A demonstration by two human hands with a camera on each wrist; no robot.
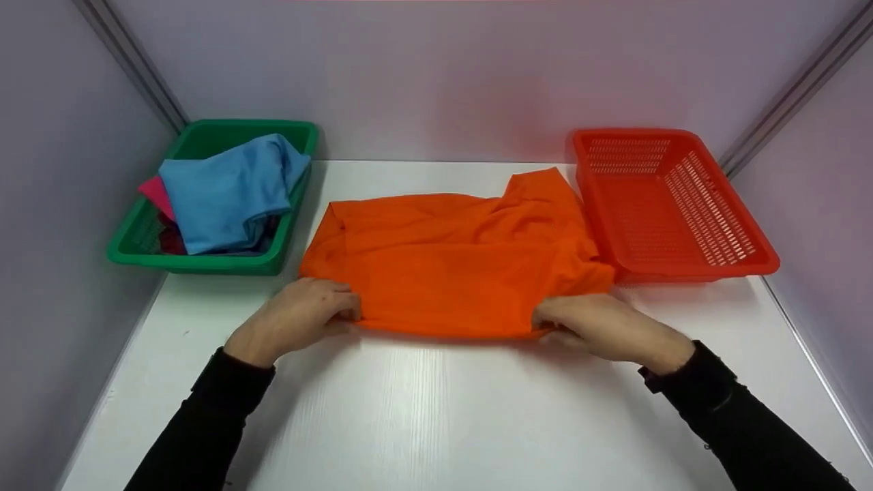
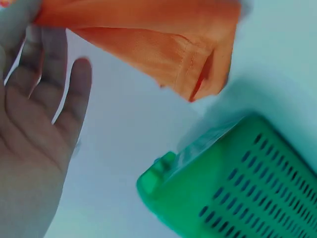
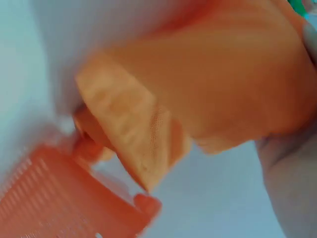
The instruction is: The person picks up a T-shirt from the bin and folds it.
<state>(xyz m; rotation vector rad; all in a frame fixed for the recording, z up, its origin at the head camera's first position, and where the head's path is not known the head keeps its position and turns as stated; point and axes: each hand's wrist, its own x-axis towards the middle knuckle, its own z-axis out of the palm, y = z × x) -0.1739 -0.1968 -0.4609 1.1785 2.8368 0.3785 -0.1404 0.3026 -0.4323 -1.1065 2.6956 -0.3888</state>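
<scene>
An orange garment [image 1: 443, 273], seemingly a shirt folded over, lies across the middle of the white table in the head view. My left hand [image 1: 303, 315] pinches its near left edge between thumb and fingers; the left wrist view shows the orange cloth [image 2: 143, 29] at the fingertips, with the little finger held away. My right hand [image 1: 603, 326] grips the near right edge. A sleeve-like part sticks up at the garment's far right. Blurred orange cloth [image 3: 213, 74] hides most of the right hand's fingers in the right wrist view.
At the back left stands a green basket [image 1: 198, 262] with a blue cloth [image 1: 228, 194], a pink cloth [image 1: 158, 196] and dark red fabric inside. A red basket [image 1: 689, 267] stands at the back right, close against the garment. Pale walls [image 1: 436, 82] enclose the table's back and sides.
</scene>
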